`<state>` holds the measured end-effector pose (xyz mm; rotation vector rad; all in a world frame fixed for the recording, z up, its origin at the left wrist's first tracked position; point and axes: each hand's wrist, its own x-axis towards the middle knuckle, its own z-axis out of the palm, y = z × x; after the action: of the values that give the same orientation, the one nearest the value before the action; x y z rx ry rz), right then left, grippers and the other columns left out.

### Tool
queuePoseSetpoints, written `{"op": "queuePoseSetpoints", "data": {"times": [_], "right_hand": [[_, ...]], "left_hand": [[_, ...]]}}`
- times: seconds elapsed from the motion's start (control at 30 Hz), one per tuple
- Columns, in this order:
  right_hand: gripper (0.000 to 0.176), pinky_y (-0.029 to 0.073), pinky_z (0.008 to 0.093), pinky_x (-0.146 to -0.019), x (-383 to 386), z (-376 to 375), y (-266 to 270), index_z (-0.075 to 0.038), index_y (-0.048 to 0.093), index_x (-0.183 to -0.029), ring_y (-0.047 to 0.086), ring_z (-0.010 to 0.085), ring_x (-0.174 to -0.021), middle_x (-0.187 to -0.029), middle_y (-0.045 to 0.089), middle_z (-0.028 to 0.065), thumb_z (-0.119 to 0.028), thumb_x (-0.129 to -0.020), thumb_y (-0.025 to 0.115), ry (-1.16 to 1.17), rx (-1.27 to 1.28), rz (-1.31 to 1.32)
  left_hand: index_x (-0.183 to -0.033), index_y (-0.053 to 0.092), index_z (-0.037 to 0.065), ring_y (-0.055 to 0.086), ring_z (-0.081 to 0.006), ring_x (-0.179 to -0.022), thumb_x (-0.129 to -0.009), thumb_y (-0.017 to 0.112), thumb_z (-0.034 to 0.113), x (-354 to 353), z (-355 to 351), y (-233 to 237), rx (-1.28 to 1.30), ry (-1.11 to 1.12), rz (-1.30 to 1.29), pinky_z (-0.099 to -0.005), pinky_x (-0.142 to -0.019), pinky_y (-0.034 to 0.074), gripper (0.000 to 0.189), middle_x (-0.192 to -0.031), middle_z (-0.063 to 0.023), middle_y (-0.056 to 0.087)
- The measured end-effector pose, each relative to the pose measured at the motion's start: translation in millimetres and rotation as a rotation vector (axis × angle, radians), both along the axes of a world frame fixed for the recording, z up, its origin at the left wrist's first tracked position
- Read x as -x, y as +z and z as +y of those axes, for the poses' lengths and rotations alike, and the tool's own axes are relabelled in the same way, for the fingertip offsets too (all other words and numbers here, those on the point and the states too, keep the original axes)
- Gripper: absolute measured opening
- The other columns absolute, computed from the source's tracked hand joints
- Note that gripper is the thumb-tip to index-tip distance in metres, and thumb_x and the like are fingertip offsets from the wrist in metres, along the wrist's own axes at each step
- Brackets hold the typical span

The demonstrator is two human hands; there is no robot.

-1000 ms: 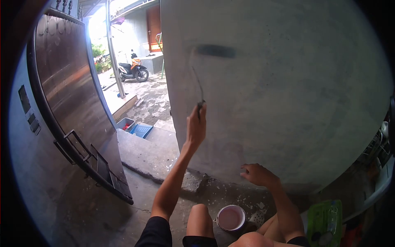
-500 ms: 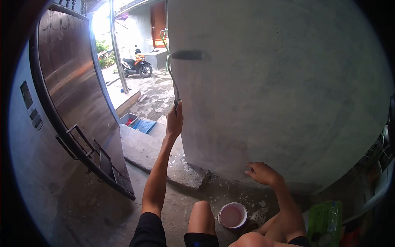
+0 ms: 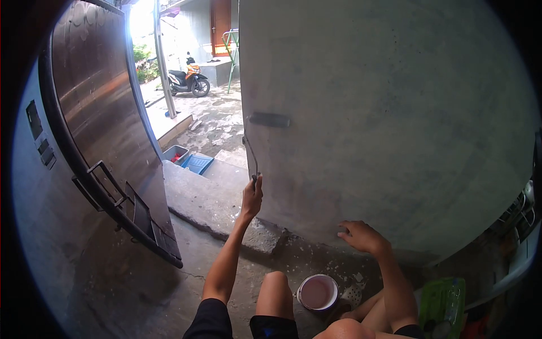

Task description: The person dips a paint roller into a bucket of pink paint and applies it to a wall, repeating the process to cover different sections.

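Head view: the left hand (image 3: 252,196) is wrapped around the paint roller (image 3: 271,119), its grip mostly hidden inside the fist; the roller meets the wall (image 3: 395,141) above that hand. Half open beside the wall's foot, the right hand (image 3: 362,236) shows nothing in it, though its palm is turned away. Between the hands, nearer the body, sits a bucket (image 3: 336,292); a green plastic item (image 3: 443,296) right of them is dim. Since half a second ago, roller and left hand have dropped lower.
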<state>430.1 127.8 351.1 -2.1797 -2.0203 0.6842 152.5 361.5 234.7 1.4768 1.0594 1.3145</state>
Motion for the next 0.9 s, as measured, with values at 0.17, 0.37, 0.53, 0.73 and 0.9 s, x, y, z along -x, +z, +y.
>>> {"op": "queuePoseSetpoints", "data": {"times": [0.17,0.37,0.53,0.73,0.9], "right_hand": [[0.042,0.050,0.0440,-0.098,4.3,1.2,0.7,-0.004,0.059,-0.131,0.065,0.0366,-0.109,-0.114,0.069,0.0197,-0.030,-0.098,0.058,0.016,-0.016,-0.001],[0.042,0.050,0.0440,-0.098,1.1,1.0,-2.6,-0.005,0.059,-0.131,0.065,0.0367,-0.109,-0.113,0.069,0.0199,-0.030,-0.097,0.059,-0.013,-0.001,-0.013],[0.043,0.050,0.0441,-0.098,-0.8,-1.2,-3.3,-0.005,0.059,-0.131,0.065,0.0367,-0.109,-0.114,0.069,0.0192,-0.031,-0.097,0.059,-0.006,-0.013,-0.021],[0.042,0.049,0.0441,-0.099,0.1,-0.1,-5.1,-0.005,0.059,-0.131,0.064,0.0371,-0.110,-0.115,0.069,0.0187,-0.030,-0.097,0.059,0.008,-0.007,-0.023],[0.041,0.051,0.0425,-0.094,1.1,-0.6,-10.4,-0.004,0.061,-0.129,0.067,0.0368,-0.105,-0.111,0.070,0.0197,-0.029,-0.096,0.062,0.024,-0.052,-0.012]], "left_hand": [[-0.083,0.053,0.002,0.045,-0.0112,-0.049,-0.106,0.047,0.045,-4.3,30.5,72.3,-0.204,0.091,0.014,-0.0327,-0.047,0.037,0.048,-0.055,-0.0017,0.042],[-0.082,0.053,0.002,0.044,-0.0121,-0.048,-0.106,0.047,0.044,5.2,47.0,126.3,-0.202,0.085,0.034,-0.0337,-0.048,0.037,0.049,-0.055,-0.0026,0.042],[-0.068,0.047,0.007,0.044,-0.0096,-0.043,-0.105,0.046,0.050,-0.5,31.5,54.6,-0.286,0.109,0.017,-0.0301,-0.042,0.035,0.057,-0.049,0.0016,0.041],[-0.074,0.050,0.005,0.047,-0.0099,-0.052,-0.104,0.049,0.049,3.2,-2.1,-39.6,0.030,0.036,0.029,-0.0315,-0.049,0.038,0.053,-0.054,-0.0001,0.044],[-0.074,0.051,0.005,0.047,-0.0107,-0.051,-0.103,0.049,0.051,5.2,9.3,-37.3,-0.007,0.037,0.033,-0.0321,-0.049,0.038,0.054,-0.054,-0.0001,0.043]]}}
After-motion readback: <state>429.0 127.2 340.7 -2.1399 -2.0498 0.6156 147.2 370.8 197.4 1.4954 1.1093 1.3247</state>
